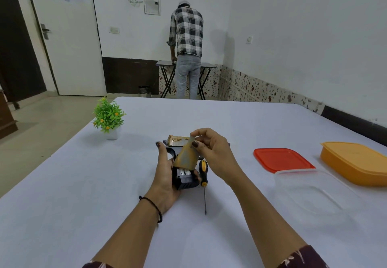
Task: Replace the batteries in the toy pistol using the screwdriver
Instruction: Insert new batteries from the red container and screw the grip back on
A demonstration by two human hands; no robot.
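Observation:
My left hand [165, 171] grips the black and gold toy pistol [184, 180] by its grip, butt toward me. Inside the open grip, white batteries [185, 172] show. My right hand [211, 152] pinches the top of the tan battery cover [186, 157], which stands tilted over the open compartment. The gold barrel part [177, 139] points away behind my fingers. A screwdriver [203, 175] with a black and yellow handle lies on the white table [104, 184] just right of the pistol, its shaft pointing toward me.
A small potted green plant [109, 117] stands at the table's left edge. To the right lie a red lid [281, 159], a clear plastic box [314, 192] and an orange lidded box [356, 163]. A person stands at a folding table by the far wall.

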